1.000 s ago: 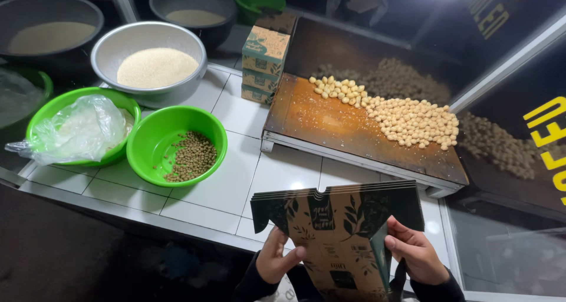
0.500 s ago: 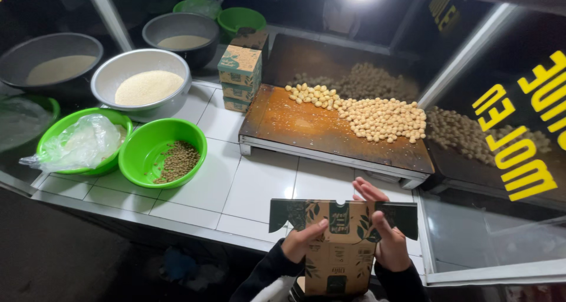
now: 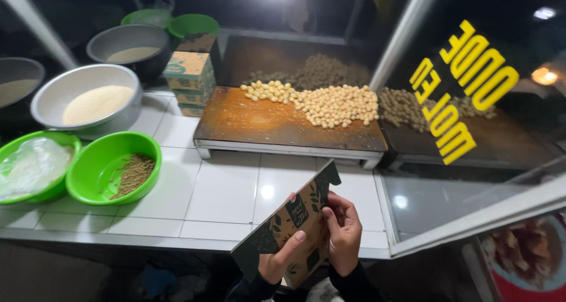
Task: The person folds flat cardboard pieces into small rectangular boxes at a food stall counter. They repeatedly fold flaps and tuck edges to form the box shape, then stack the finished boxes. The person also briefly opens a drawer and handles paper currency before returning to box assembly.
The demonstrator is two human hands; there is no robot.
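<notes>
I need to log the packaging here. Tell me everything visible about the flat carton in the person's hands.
The carton looks like brown cardboard printed with dark leaf shapes and dark panels, still flattened, one flap sticking up at its top corner. It is tilted, held over the white tiled counter's front edge. The left hand grips its lower edge; the right hand holds its right side.

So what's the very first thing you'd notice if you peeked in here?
Probably the big heap of pale round balls piled on the brown board at the back of the white tiled counter. Next, the bright green bowl on the left with small brownish grains inside. Close to the camera, the left hand and right hand hold a flat printed cardboard box.
</notes>
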